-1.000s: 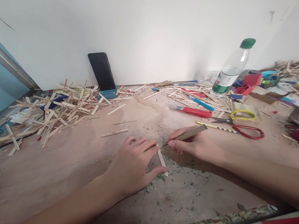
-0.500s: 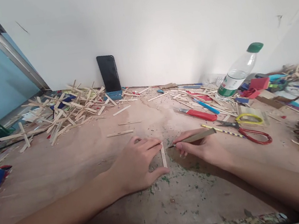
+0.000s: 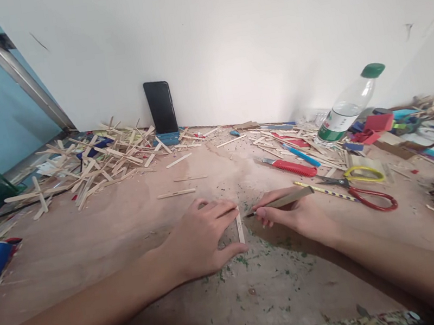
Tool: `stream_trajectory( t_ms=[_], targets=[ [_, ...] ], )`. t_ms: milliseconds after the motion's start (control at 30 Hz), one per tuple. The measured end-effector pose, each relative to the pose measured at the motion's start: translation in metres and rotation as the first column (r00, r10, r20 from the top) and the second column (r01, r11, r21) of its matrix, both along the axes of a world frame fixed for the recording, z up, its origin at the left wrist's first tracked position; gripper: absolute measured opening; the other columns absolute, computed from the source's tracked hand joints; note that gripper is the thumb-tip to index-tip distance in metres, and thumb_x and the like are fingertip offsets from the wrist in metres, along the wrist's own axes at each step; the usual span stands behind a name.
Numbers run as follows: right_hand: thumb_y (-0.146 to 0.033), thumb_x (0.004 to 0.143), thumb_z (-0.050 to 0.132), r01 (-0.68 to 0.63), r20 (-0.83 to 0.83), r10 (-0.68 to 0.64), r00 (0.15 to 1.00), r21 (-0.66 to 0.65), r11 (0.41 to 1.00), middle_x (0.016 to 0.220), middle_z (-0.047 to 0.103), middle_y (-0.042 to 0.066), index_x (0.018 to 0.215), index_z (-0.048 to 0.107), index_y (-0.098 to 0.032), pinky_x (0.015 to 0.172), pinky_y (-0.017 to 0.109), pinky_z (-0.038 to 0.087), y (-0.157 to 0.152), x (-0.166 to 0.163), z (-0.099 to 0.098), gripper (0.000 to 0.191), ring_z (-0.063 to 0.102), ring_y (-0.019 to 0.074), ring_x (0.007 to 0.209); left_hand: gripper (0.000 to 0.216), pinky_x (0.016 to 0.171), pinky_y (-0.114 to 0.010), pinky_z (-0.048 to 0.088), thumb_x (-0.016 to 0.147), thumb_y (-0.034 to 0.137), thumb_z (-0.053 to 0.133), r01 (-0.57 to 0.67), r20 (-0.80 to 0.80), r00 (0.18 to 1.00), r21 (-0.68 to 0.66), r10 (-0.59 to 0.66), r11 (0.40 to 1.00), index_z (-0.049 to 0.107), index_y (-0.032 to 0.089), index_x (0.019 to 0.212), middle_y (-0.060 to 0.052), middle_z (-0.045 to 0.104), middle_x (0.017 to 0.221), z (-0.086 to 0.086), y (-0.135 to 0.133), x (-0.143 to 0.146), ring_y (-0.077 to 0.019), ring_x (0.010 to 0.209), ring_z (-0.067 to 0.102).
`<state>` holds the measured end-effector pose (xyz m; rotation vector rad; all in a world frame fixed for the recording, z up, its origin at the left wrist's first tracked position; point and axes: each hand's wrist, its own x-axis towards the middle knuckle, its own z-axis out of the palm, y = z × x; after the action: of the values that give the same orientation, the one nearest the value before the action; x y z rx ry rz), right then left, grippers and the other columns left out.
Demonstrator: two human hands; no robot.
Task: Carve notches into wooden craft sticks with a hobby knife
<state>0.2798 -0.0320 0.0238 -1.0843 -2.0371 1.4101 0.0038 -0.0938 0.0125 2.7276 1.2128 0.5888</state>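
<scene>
My left hand [image 3: 208,238] lies low on the table with its fingertips at the far end of a wooden craft stick [image 3: 240,227] and its thumb at the near end, holding the stick flat. Small marks show on the stick's face. To its right, my right hand [image 3: 290,211] pinches a pen [image 3: 288,198] with a khaki barrel and a thin dark tip. That tip points left, a short way from the stick. Two more craft sticks, one nearer [image 3: 176,193] and one farther [image 3: 190,178], lie beyond my left hand.
A heap of crossed sticks [image 3: 104,153] lies back left, beside a propped phone [image 3: 161,108]. At right are a red utility knife [image 3: 294,167], scissors [image 3: 345,180], a dotted pencil [image 3: 324,191] and a tilted bottle [image 3: 338,121]. Green crumbs [image 3: 241,260] dot the wooden tabletop [image 3: 164,324].
The view has shifted slightly, so everything sits a little further right. Both hands keep nearly the same pose, the left on the craft stick and the right around the pen.
</scene>
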Motion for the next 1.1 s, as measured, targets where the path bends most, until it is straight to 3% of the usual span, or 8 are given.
stream_trajectory(
  t_ms=[1100],
  targets=[
    [-0.045,0.109,0.077,0.017,0.026,-0.015,1.000,-0.090,0.996,0.094,0.076,0.001,0.108,0.076,-0.017,0.079,0.035,0.066,-0.004,-0.012,-0.003,0.029,0.073,0.0159,0.081,0.069,0.116,-0.049,0.048,0.115,0.065,0.061,0.043,0.010,0.999,-0.010,-0.043,0.999,0.070,0.007,0.151,-0.018,0.071,0.159,-0.007,0.001,0.000,-0.0337,0.143,0.070]
  ],
)
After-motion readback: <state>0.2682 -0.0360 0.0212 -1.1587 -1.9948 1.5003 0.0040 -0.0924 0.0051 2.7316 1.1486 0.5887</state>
